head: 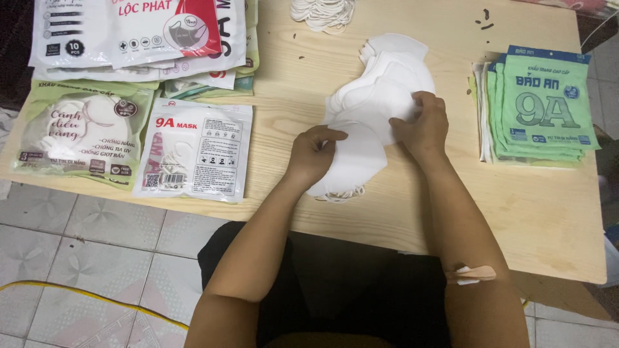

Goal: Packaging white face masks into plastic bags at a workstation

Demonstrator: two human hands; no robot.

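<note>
Head view showed a small stack of white masks (351, 161) lying on the wooden table (548, 219), a little in from its near edge and roughly midway along it. The left hand (314, 154) pinched the stack's left end, thumb on top and fingers curled under, closed on the fabric. The stack's long axis ran left to right between the two hands, with its ear loops trailing out below toward the near edge. The right hand (423, 125) rested just beyond the stack's right end, fingers bent and pressed onto the fanned pile of white masks (387, 77), which spread away from the hands toward the far edge; whether those fingers gripped one mask or only pressed on it could not be told. The pile overlapped the stack, so the stack lay directly between the hands, touching both, with the left hand holding more of it.

Further out, a bundle of white ear loops (322, 13) sat at the far edge. A stack of green printed bags (538, 109) lay near the right edge, well apart from the hands. Toward the left edge lay a packaged mask bag with a white front (196, 151), a pale green pack (80, 138) beside it, and more packs (138, 32) at the far left corner.
</note>
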